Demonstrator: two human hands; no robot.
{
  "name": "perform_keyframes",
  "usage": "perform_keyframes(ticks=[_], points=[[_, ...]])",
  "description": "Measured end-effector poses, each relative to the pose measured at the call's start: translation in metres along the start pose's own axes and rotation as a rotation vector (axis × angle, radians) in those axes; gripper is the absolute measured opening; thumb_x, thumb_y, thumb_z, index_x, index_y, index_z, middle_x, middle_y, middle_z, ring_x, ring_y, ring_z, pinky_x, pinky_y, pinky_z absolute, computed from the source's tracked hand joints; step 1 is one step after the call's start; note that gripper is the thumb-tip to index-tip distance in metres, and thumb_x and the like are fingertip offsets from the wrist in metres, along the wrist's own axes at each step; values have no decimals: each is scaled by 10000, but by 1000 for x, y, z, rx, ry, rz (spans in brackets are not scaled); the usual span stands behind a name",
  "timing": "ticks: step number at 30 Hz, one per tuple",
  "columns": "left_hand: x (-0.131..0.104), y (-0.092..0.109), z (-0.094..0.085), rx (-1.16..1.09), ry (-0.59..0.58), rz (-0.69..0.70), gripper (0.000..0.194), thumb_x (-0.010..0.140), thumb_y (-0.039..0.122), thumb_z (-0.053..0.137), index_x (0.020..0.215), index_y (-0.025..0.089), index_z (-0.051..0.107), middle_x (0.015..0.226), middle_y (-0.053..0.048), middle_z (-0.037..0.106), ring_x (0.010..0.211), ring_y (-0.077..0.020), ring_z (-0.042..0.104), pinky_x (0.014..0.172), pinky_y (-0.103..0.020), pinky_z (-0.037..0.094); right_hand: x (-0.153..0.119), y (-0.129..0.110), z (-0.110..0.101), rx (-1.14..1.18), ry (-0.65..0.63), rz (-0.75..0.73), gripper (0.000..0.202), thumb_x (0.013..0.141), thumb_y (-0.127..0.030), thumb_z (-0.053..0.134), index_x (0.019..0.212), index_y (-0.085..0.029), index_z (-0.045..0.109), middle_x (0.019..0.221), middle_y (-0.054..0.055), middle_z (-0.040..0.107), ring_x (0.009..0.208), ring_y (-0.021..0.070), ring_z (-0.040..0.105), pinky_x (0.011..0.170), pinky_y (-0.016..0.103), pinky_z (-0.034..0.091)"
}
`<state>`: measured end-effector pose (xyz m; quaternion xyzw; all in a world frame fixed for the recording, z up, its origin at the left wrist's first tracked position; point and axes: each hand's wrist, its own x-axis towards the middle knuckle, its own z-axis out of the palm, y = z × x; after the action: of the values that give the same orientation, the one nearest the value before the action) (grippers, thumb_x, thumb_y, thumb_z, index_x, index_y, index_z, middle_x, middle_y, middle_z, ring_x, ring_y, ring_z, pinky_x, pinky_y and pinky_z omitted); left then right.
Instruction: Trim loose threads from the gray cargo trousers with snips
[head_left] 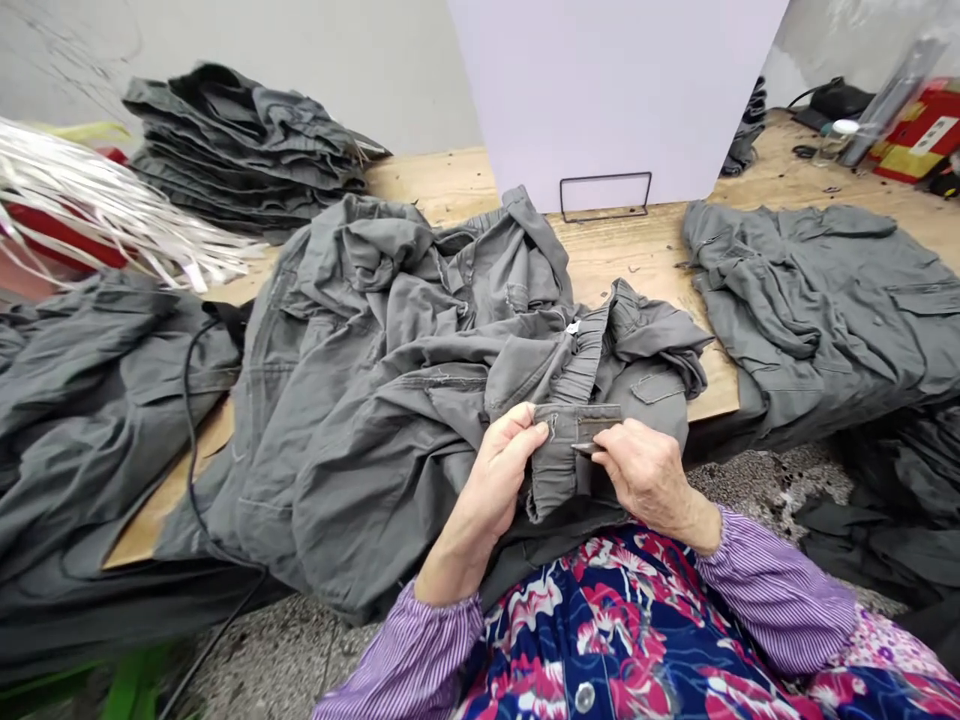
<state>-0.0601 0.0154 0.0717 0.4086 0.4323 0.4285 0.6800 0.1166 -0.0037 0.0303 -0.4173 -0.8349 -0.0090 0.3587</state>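
Observation:
Grey cargo trousers (375, 400) lie bunched over the middle of the table and hang over its front edge. My left hand (506, 460) pinches the left end of their waistband (556, 465) between thumb and fingers. In my closed right hand (645, 475) is a small pointed metal tool (583, 449) that looks like thread snips. Its tip rests at the waistband, just beside a seam; the rest of it is hidden in my fingers. Above my hands lies a gathered elastic stretch of waistband (583, 360) with a small white tag (574, 328).
A folded grey stack (247, 150) stands at the back left, beside a bundle of white strips (112, 200). More grey garments lie left (112, 370) and right (832, 290). A pale board (615, 90) stands behind. A black cord (191, 430) runs down the left side.

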Motion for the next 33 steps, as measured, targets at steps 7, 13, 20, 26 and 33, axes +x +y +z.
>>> perform_keyframes(ticks=[7,13,20,26,33], points=[[-29,2,2,953,-327,385,208,889,168,361,859,159,566,766,-24,589,714,-128,492,682,-269,359,-27,41,-12,126,270,432,161,892,-258,465,1015,-173,525,834,57,618,711,156,582,636,274,468],[-41,-21,17,1492,-667,425,232,886,295,439,718,163,530,764,-36,589,717,-165,482,697,-327,325,-41,85,-31,103,228,594,238,804,-338,597,978,-177,574,830,37,637,675,149,583,635,271,468],[6,-15,39,967,-345,227,176,853,269,486,744,171,584,669,10,602,617,-108,522,610,-224,365,-33,105,-23,-252,-21,378,310,811,-169,534,1113,-154,601,872,76,674,797,200,612,695,288,437],[42,-16,55,1089,-177,273,65,764,175,530,737,170,590,641,3,602,600,-122,523,597,-235,345,-28,121,-14,-129,-74,368,166,760,-107,503,820,-145,653,739,77,652,714,189,586,644,270,382],[90,-10,70,1373,-162,313,208,828,177,418,827,166,626,805,-77,653,772,-190,582,712,-291,386,-24,129,-7,43,-21,466,129,798,-179,509,826,-161,634,706,41,652,628,149,580,597,240,388]])
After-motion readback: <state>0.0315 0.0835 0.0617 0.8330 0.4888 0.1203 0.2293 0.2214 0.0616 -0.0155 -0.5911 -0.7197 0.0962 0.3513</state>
